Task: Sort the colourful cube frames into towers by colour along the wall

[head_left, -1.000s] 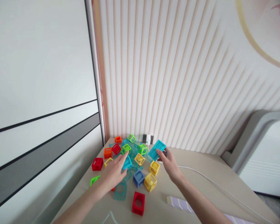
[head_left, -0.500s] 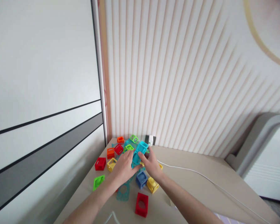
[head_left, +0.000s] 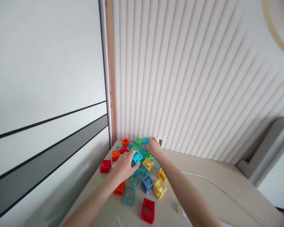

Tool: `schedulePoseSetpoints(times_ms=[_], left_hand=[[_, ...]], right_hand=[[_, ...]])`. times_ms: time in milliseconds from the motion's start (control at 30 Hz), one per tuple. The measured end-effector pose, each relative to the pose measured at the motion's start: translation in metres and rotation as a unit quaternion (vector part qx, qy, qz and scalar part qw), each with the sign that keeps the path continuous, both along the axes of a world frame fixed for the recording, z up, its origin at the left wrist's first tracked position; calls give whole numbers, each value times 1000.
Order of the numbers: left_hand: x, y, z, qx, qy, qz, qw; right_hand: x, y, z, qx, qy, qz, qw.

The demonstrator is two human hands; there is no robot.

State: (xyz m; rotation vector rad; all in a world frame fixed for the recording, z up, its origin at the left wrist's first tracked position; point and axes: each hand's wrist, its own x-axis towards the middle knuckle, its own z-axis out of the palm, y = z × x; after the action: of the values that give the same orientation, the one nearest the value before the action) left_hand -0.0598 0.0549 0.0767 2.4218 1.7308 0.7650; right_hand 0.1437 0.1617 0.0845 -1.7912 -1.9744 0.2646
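Observation:
My left hand (head_left: 125, 165) is wrapped round a light-blue block (head_left: 137, 156) above the middle of the pile. Farther back and to the right, my right hand (head_left: 153, 145) has its thumb and fingers at a second light-blue block (head_left: 145, 141) near the wall. Between and below the hands lie a yellow block (head_left: 148, 163), a dark-blue block (head_left: 147, 184) and flat clear teal pieces (head_left: 128, 196). A green block (head_left: 138, 140) stands just left of the block at my right hand.
Red (head_left: 105, 166), orange (head_left: 115, 155) and yellow blocks (head_left: 160, 189) lie around on the beige tabletop (head_left: 203, 192). A red block (head_left: 148, 210) is nearest. A white cable (head_left: 210, 181) crosses the right side. White wall panels rise behind, with a cabinet face at left.
The hands have moved apart. My right hand has gone back toward the wall with a light-blue block, while my left keeps the other. The view has shifted slightly.

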Motion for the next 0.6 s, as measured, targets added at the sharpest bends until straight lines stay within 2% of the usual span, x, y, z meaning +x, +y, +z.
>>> schedulePoseSetpoints(times_ms=[100,167,267,367,467,600], left_hand=[[16,1,1,4,6,-16,1000],[24,6,3,8,3,-22,1000],[29,18,5,12,-15,-28,999],[27,30,-1,14,-51,-29,998],[23,36,-11,15,-90,-26,996],[21,38,-23,24,-124,-24,992]], right_hand=[[-3,1,3,-1,-58,13,998],[2,-10,8,10,-81,29,996],[25,-45,16,38,-98,62,993],[66,-98,14,53,-103,90,989],[117,-152,-4,54,-100,95,989],[175,-207,-43,108,-78,81,988]])
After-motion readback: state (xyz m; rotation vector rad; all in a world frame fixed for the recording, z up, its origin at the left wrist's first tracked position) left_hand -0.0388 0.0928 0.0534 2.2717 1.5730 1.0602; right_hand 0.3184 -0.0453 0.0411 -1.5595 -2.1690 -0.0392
